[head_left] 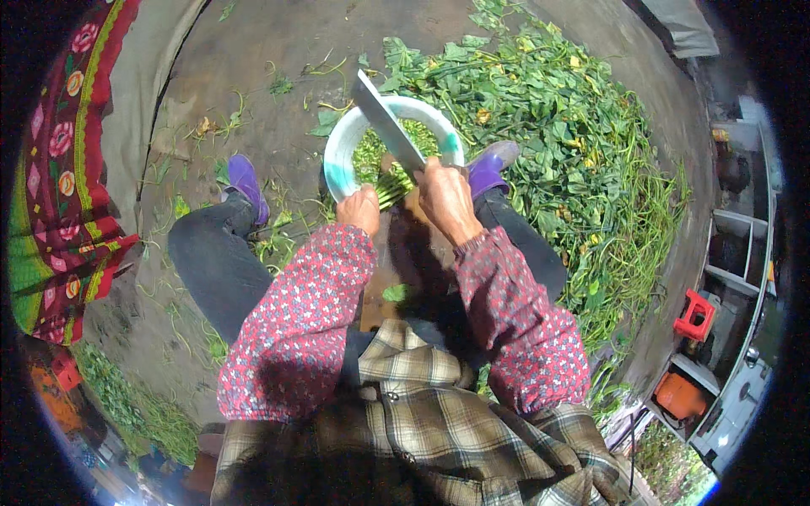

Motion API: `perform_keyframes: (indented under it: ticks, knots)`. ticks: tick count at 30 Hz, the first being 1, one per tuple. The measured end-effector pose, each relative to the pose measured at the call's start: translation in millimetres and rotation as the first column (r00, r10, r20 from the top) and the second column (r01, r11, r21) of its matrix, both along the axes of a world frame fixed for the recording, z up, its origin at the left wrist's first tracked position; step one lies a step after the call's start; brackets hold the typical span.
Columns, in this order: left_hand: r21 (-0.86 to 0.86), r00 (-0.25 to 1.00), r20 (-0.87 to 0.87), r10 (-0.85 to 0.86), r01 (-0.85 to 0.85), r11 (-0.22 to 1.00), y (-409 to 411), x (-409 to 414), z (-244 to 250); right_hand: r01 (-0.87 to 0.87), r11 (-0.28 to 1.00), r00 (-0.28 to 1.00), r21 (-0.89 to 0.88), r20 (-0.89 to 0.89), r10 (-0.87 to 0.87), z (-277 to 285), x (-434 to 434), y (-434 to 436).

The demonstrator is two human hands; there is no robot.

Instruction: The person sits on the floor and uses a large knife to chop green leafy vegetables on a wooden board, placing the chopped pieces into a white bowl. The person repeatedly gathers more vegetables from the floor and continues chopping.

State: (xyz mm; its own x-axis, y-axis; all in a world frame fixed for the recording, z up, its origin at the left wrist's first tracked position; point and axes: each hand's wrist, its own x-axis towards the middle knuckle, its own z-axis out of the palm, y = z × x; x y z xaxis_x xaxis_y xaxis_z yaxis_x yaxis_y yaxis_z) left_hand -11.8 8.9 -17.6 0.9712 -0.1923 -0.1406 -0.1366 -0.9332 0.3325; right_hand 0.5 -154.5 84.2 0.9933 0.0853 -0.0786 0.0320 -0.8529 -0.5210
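Note:
My left hand (359, 209) grips a bundle of green stems (393, 186), their cut ends pointing into a white and turquoise basin (342, 171). Chopped green pieces (370, 152) cover the inside of the basin. In my right hand (445, 197) is the handle of a cleaver (387, 121), its broad blade slanting up and left across the basin. The blade is above the chopped pieces and just beyond the stems; whether it touches them I cannot tell. Below my hands a wooden board (381, 288) lies between my legs, partly in shadow, with a single green leaf (396, 293) on it.
A large heap of leafy vines (557, 126) spreads to the right, against my right purple boot (490, 167). My left purple boot (245, 183) stands among scattered vines. Floral cloth (69, 171) hangs at far left. A red plastic stool (695, 316) and shelving (737, 246) line the right.

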Motion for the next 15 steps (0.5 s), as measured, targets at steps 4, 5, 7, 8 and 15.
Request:
perform_keyframes:
  ticks: [4,5,7,8,15]
  knots:
    - [0.033,0.993,-0.116,-0.007,0.011,0.999,-9,1,16,0.134,0.988,0.956,0.081,0.253,-0.15,20,-16,8]
    - [0.017,0.994,-0.111,0.018,-0.016,1.0,-13,0,17,0.074,0.997,0.888,0.015,0.454,-0.073,1,-20,5]
    - [-0.009,0.993,-0.094,0.067,-0.068,0.998,-16,0,16,0.079,0.995,0.997,-0.057,0.007,-0.079,-48,-31,1]
    - [-0.016,0.99,-0.127,0.054,-0.056,0.998,-13,1,16,0.071,0.994,0.997,-0.082,-0.018,-0.073,-47,-27,2]
    - [-0.013,0.983,-0.179,0.044,-0.047,0.999,-12,-3,15,0.228,0.966,0.965,0.124,0.1,-0.241,14,-19,10]
